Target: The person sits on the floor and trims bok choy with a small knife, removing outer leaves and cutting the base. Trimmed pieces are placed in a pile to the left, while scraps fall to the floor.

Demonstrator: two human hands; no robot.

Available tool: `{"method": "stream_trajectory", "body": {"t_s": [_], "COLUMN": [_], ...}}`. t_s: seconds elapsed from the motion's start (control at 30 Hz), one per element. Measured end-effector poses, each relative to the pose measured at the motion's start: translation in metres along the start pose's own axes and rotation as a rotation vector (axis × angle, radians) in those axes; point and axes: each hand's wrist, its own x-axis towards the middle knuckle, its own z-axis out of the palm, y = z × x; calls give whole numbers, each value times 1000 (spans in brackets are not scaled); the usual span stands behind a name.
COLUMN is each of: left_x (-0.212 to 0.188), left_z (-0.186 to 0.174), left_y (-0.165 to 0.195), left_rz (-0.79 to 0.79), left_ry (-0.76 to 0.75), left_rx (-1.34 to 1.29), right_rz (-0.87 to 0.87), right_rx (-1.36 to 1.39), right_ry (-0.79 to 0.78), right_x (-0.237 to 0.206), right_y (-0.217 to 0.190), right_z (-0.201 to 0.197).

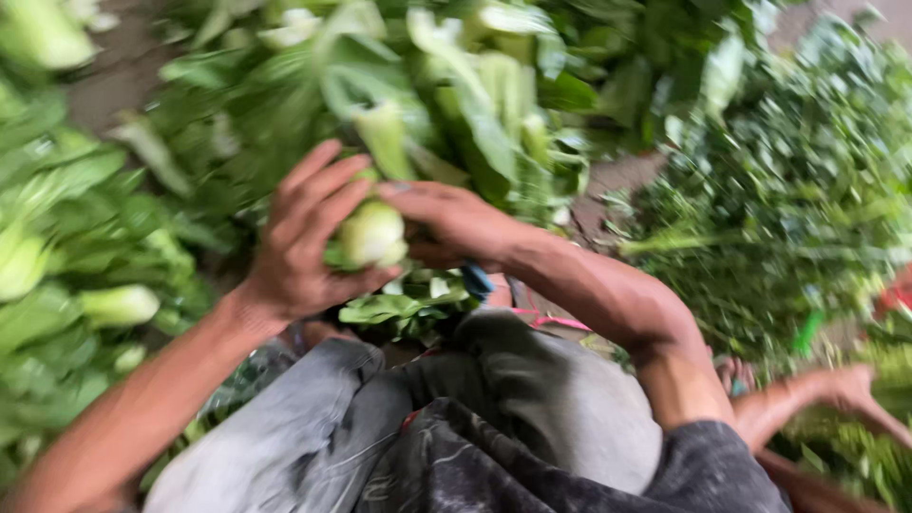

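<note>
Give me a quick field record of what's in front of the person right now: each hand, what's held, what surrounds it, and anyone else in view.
left hand: wrapped around the pale base of a leafy green
right hand: gripping the same vegetable from the other side
held item: bok choy, pale bulb toward the camera, leaves pointing away
left side: pile of bok choy
right side: heap of finer leafy herbs
below hands: grey trousers, knees drawn up
other person: a hand reaching into the herbs at lower right
image quality: motion-blurred
</note>
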Motion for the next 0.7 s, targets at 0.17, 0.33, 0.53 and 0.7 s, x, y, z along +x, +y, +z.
{"method": "stream_trajectory", "body": {"t_s": [0.17, 0.33, 0.53, 0.7], "left_x": [-10, -14, -15, -13], "left_z": [-5, -14, -22, -20], "left_y": [-2, -7, -8, -9], "left_rz": [-82, -359, -268, -233], "left_ry": [67, 158, 174, 99], "left_rx": [-102, -441, -335, -294], "right_rz": [41, -387, -913, -781], "right_rx": [-213, -1309, -1473, -1321], "right_ry": [156, 398, 328, 328], "right_x": [2, -12, -17, -9], "right_y": [-24, -45, -51, -47], "right_z": [20, 47, 62, 71]}}
